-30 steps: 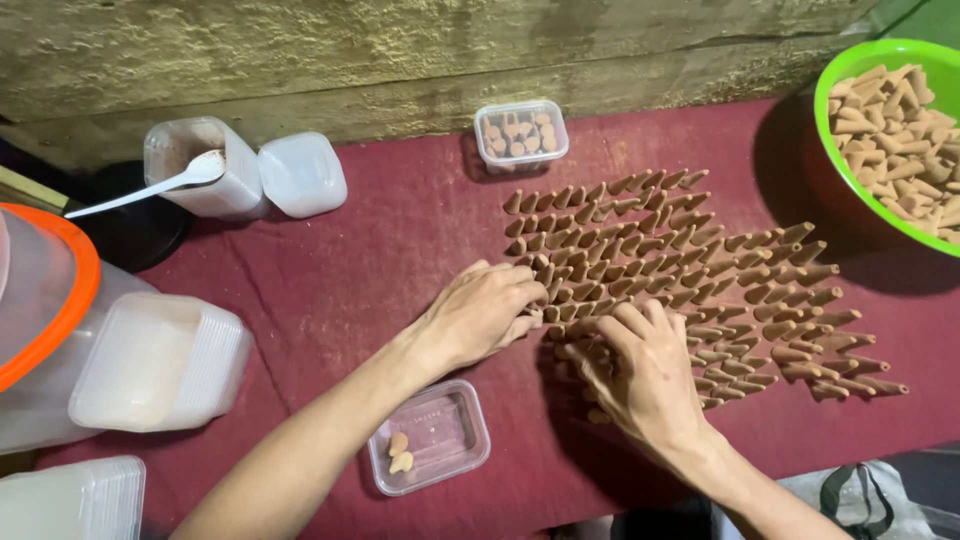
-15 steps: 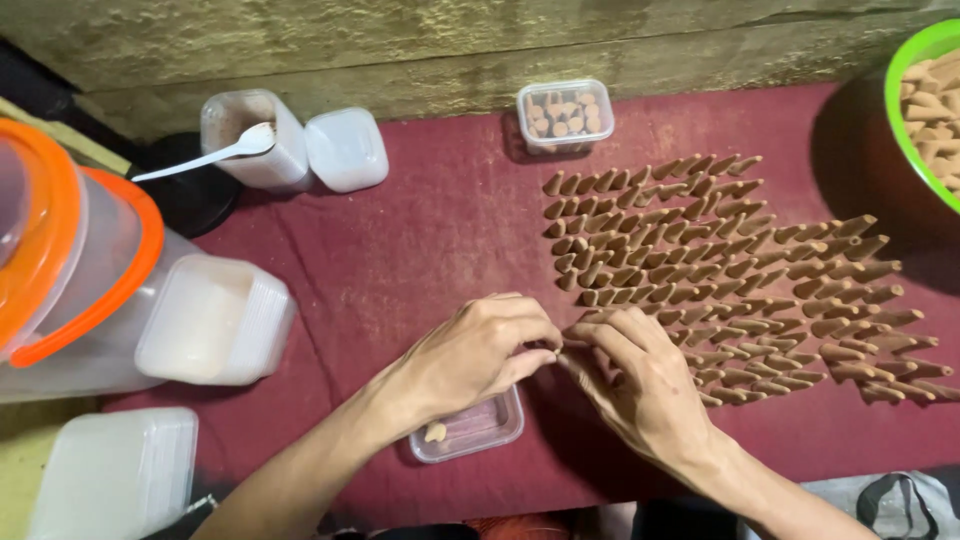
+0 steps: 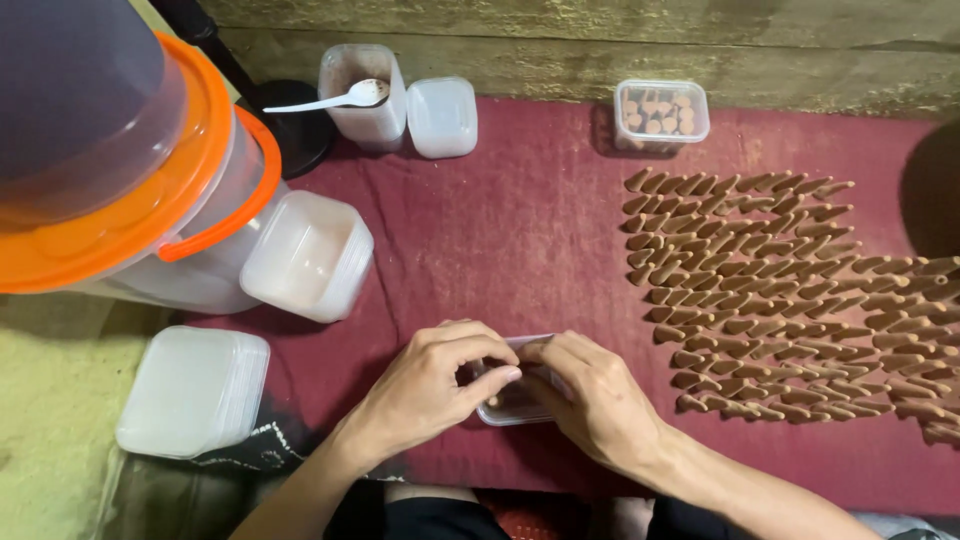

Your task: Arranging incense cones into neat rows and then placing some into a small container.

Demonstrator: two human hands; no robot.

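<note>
My left hand [image 3: 425, 385] and right hand [image 3: 597, 400] meet over a small clear tub [image 3: 510, 405], fingers pinched narrow at its rim, both touching it. The tub sits on the red bench [image 3: 520, 240], near rows of brown cones [image 3: 790, 290] to my right.

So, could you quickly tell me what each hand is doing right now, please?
Left hand: fingers curled onto the small clear container, contents hidden.
Right hand: fingers on the same container; cannot tell if it holds anything else.

Cone rows [image 3: 790, 300] right of box [image 3: 510, 400]
</note>
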